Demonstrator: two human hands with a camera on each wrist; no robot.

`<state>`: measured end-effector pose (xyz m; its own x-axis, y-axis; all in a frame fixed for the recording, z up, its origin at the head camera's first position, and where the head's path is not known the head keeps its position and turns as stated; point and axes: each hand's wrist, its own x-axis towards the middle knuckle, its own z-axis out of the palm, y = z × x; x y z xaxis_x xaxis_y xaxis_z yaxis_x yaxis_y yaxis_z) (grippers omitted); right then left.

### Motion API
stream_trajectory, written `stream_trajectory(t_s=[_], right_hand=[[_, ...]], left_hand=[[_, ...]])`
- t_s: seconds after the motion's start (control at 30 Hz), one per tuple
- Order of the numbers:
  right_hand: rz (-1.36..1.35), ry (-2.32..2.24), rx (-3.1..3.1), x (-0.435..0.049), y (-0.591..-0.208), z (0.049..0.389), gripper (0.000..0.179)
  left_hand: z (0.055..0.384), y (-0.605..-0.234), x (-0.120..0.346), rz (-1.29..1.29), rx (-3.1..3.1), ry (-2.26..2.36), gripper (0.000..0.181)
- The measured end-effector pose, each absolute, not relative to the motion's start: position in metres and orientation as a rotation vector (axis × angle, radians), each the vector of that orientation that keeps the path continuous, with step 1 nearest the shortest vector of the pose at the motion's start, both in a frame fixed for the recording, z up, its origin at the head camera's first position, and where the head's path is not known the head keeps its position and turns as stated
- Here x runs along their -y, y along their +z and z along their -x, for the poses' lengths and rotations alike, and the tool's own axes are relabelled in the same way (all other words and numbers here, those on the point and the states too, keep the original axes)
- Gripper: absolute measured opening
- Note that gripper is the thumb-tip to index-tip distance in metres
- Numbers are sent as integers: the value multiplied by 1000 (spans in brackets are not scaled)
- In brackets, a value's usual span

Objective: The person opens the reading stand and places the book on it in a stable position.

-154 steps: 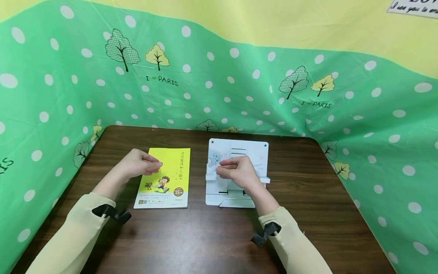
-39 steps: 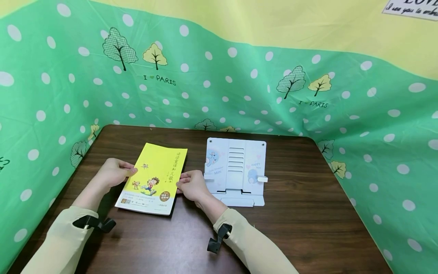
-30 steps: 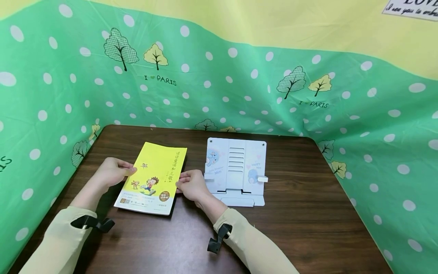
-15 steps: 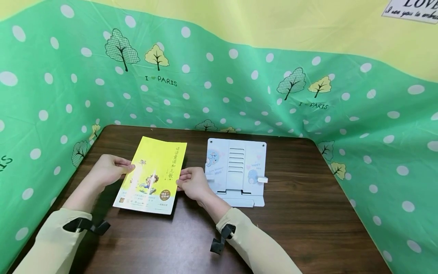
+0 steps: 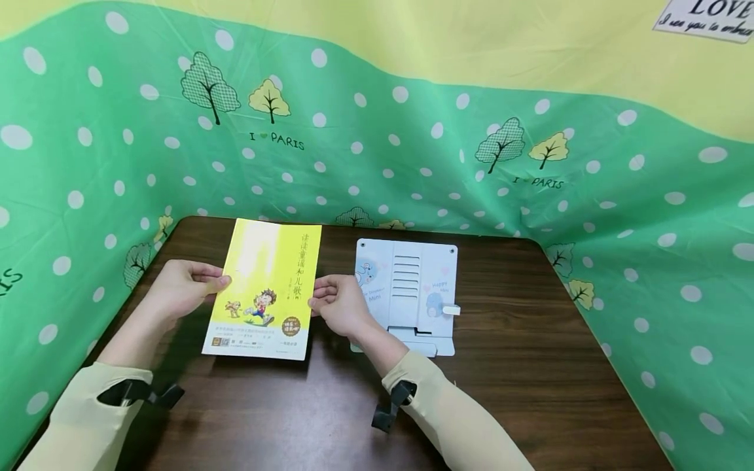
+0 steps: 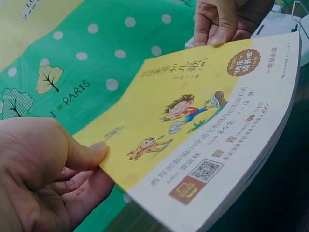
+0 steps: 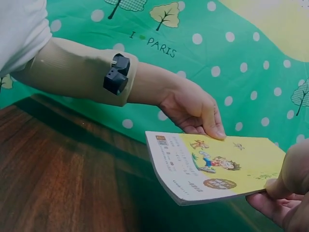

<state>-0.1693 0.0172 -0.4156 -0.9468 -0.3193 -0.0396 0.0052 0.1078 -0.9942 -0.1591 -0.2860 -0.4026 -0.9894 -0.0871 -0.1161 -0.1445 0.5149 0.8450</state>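
Observation:
A yellow book (image 5: 265,275) with a cartoon child and a white lower band is held above the table, its cover facing up. My left hand (image 5: 187,288) pinches its left edge, thumb on the cover and fingers beneath, as the left wrist view shows. On the opposite edge, my right hand (image 5: 341,304) pinches the book in the same way; its thumb shows on the cover in the right wrist view. A white book stand (image 5: 406,281) with slots and cartoon prints is just right of my right hand, which hides its lower left part.
The dark wooden table (image 5: 530,366) extends around the stand. Behind it and along the sides hangs a green and yellow dotted cloth (image 5: 377,163). Black wrist cameras (image 5: 391,405) are strapped over both sleeves.
Earlier the hands hovered apart, over the book and over the stand. Both came to grip the book's edges; it has since risen off the table and tilted up toward the camera.

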Motion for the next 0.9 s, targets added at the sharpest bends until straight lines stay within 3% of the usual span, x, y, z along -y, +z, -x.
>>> stream_trajectory(t_s=[0.9], right_hand=[[438, -1970, -2228, -61, -376, 189, 20]], left_hand=[[156, -369, 262, -50, -2527, 1983, 35]])
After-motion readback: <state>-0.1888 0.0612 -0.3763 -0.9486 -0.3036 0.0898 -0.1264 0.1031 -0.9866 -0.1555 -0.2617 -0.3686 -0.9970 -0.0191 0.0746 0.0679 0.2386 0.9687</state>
